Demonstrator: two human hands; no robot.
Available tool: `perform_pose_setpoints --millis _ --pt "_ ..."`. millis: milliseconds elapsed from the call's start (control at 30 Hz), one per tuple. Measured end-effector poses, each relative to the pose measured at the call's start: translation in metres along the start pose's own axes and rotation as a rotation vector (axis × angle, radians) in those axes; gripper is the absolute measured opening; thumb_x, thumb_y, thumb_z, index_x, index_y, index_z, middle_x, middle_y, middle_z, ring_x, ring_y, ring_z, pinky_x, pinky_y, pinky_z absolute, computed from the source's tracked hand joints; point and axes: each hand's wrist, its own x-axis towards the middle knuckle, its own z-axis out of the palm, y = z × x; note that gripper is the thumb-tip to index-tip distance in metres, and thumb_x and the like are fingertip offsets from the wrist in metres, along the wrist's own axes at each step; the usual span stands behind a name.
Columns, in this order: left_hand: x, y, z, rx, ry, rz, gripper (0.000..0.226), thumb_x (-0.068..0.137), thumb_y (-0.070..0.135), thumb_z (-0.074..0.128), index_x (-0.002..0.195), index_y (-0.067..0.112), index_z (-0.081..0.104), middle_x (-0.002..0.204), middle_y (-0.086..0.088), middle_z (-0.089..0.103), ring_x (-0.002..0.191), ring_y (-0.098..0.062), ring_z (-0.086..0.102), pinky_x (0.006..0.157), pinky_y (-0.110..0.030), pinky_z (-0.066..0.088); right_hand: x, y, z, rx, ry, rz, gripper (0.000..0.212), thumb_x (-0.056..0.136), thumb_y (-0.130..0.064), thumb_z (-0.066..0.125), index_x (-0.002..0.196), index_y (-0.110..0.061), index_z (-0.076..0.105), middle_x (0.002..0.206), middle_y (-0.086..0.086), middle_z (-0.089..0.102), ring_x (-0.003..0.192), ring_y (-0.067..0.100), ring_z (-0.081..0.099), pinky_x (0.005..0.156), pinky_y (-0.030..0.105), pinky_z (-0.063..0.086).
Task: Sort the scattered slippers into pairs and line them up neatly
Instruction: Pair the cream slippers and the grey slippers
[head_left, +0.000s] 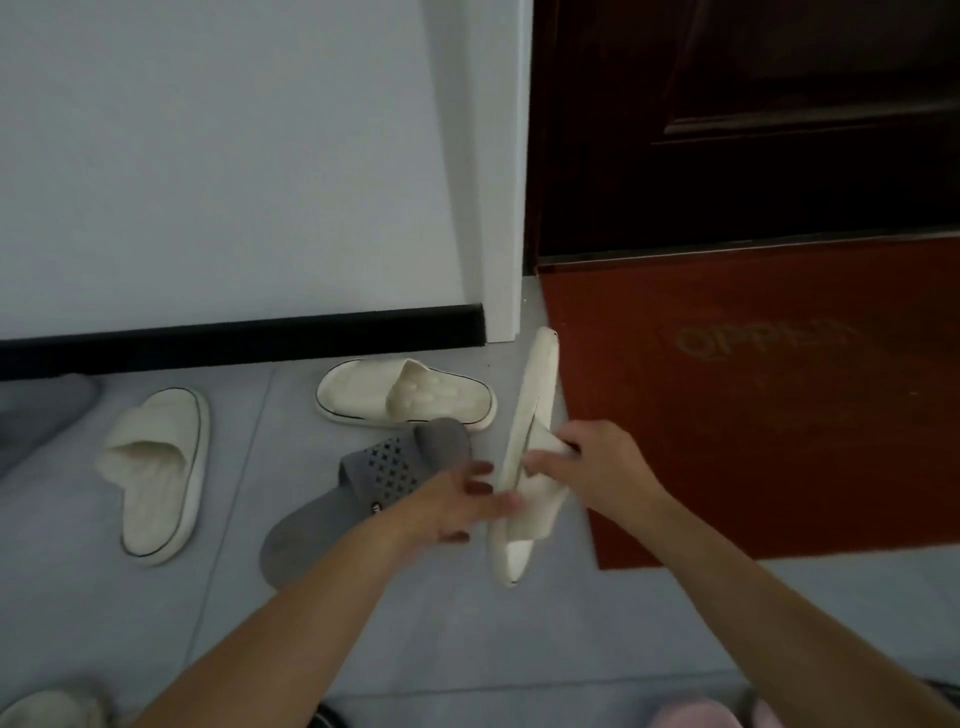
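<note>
No pair is lined up yet. Your right hand (597, 462) grips the tilted slipper (537, 384) while your left hand (457, 499) steadies it with straight fingers. The grey slipper (311, 525) under your left wrist, the far cream slipper (405, 397) and the left cream slipper (156, 467) look unsorted.

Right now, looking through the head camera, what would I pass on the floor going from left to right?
A blurred grey shape → flat cream slipper → grey perforated slipper → cream slipper on its edge, gripped by the right hand → red doormat.
</note>
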Motion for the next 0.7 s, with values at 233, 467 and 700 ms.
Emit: perform_pose_setpoints --millis 233,467,700 --pt "-0.041 -0.034 -0.055 -0.163 0.175 0.031 0.087 0.043 0.039 0.089 0.119 0.025 0.049 0.115 0.005 0.062 0.102 -0.014 0.064 0.082 -0.029 0.055 -0.003 -0.039 0.042 0.773 -0.095 0.429 0.014 0.081 -0.021 0.067 0.074 -0.009 0.065 0.063 0.004 0.046 0.054 0.013 0.038 0.052 0.024 0.030" --pt "-0.080 -0.066 -0.110 -0.420 0.474 0.073 0.037 0.074 0.016 0.076 0.107 0.012 0.060 0.109 -0.012 0.067 0.094 -0.024 0.064 0.082 -0.037 0.054 -0.008 -0.091 0.081 1.385 -0.207 0.754 0.011 0.089 -0.013 0.060 0.079 -0.011 0.060 0.049 -0.002 0.065 0.039 0.007 0.054 0.036 0.011 0.039" --pt "-0.130 -0.046 -0.196 -0.383 0.745 0.087 0.021 0.089 0.020 0.062 0.108 0.011 0.059 0.105 -0.004 0.061 0.097 -0.021 0.059 0.077 -0.036 0.052 -0.006 -0.158 0.106 0.968 -0.415 0.572 0.017 0.088 -0.024 0.061 0.081 -0.009 0.063 0.065 0.006 0.069 0.056 0.014 0.062 0.045 0.018 0.040"
